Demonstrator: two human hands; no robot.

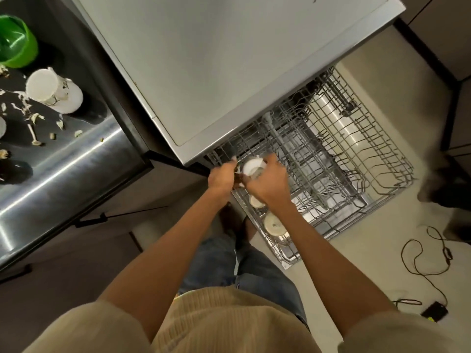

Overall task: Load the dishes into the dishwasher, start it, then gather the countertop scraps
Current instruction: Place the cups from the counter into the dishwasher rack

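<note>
The dishwasher's wire rack is pulled out over the floor below a grey countertop. My right hand grips a white cup at the rack's near left corner. My left hand holds the same cup from the left, fingers curled by its rim. Two more white cups sit upside down in the rack's front row, one half hidden under my right wrist. On the dark counter at left a white mug stands on a saucer, with vegetable scraps scattered around it.
A green bowl sits at the counter's far left. The grey countertop overhangs the rack's back. A black cable and a small black box lie on the floor at right. My legs stand just left of the rack.
</note>
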